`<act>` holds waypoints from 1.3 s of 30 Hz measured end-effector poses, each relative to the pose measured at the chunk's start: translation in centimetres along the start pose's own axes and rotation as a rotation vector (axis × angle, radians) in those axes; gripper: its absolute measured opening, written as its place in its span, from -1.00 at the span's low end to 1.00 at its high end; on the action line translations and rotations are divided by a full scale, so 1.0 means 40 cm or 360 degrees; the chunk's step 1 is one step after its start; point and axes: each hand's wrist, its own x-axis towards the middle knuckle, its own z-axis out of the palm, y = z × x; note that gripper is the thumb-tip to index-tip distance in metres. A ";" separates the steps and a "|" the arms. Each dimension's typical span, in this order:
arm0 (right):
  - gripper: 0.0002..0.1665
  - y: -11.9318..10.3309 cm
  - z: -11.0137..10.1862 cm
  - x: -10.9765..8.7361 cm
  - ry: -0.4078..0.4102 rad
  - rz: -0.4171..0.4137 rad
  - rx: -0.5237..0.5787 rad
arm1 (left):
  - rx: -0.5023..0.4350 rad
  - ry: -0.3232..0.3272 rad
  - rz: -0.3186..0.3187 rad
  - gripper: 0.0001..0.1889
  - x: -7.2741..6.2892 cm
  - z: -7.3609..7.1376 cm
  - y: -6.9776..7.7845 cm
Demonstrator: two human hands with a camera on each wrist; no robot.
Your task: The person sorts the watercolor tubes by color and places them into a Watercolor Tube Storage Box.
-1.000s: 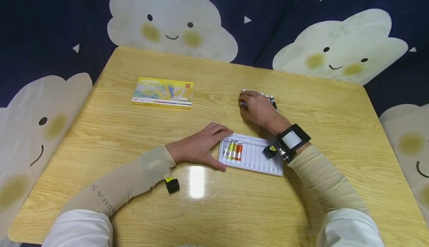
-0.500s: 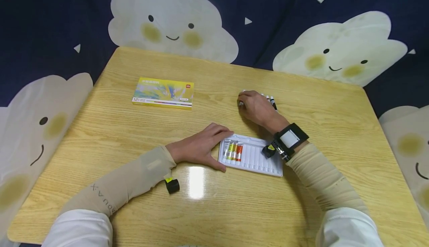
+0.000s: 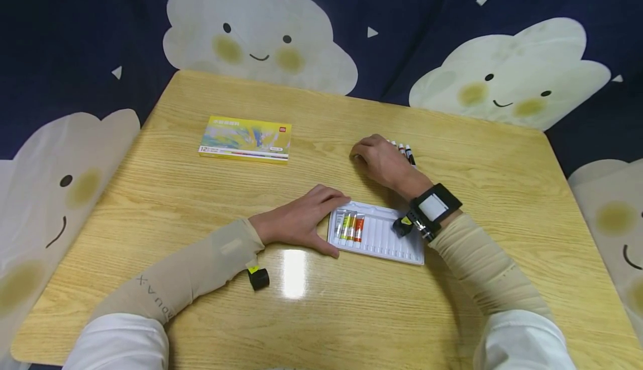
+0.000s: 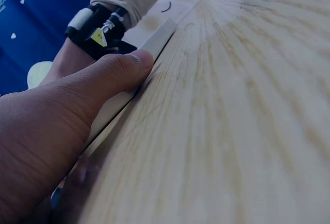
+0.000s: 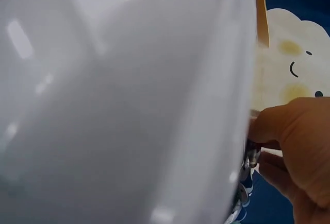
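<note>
A white plastic paint tray (image 3: 384,236) with narrow slots lies on the table, several paint tubes (image 3: 350,227) filling its left slots. My left hand (image 3: 301,216) holds the tray's left end, thumb along the near edge and fingers at the far corner. In the left wrist view the thumb (image 4: 116,72) presses the tray's side. Beyond the tray, my right hand (image 3: 384,161) reaches to a row of loose paint tubes (image 3: 408,152), partly covering them. Its thumb and finger pinch a dark red paint tube (image 5: 252,152) with a silver end, seen in the right wrist view.
A yellow paint box (image 3: 245,140) lies flat at the back left of the wooden table (image 3: 226,320). The tray fills much of the right wrist view. Behind the table hangs a dark blue cloth (image 3: 392,1) with cloud faces.
My right hand has shifted slightly left along the row of tubes, and the silver end seen at its fingers is now hidden in the head view. The left hand and tray stay put.
</note>
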 end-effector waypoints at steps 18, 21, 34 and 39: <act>-0.75 -0.018 -0.010 0.000 0.0015 -0.0170 0.0006 | 0.0012 0.0015 0.0021 0.17 0.002 -0.001 0.002; -0.74 -0.022 -0.016 -0.003 0.0077 -0.0184 0.0022 | 0.0010 0.0008 0.0011 0.17 0.001 0.000 0.001; -0.71 -0.047 -0.042 -0.023 0.0194 0.0006 0.0334 | 0.0001 -0.0005 -0.0008 0.18 -0.001 0.001 -0.001; -0.68 -0.046 -0.041 -0.039 0.0215 0.0177 0.0533 | 0.0000 0.0004 -0.0002 0.18 -0.001 0.001 -0.001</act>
